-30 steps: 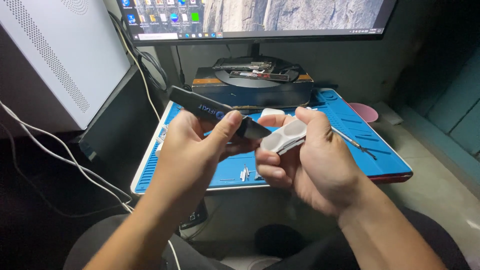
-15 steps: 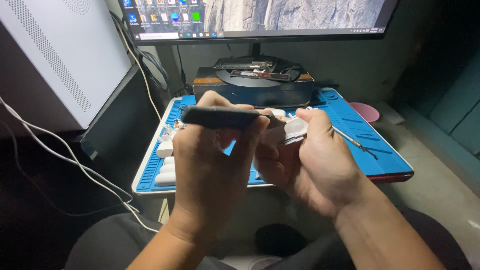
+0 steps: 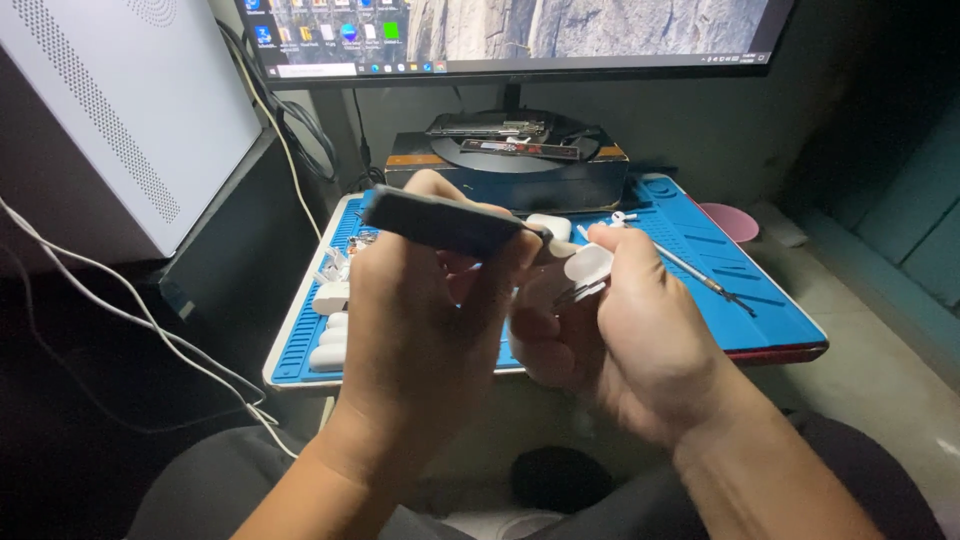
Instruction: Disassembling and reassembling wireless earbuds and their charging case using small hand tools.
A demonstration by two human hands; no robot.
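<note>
Head view: the left hand (image 3: 425,320) grips a dark flat tool (image 3: 445,222), its tip meeting the small white earbud case (image 3: 585,268) pinched in the right hand (image 3: 620,340), above the blue work mat (image 3: 770,320). This looks like the prying step at the case seam; it calls for steady, light leverage. White parts (image 3: 330,298) lie on the mat's left edge, tweezers (image 3: 700,278) to the right.

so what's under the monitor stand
A dark flat box bears the round stand base. Thin dark parts lie on the base. The box's underside is hidden.
</note>
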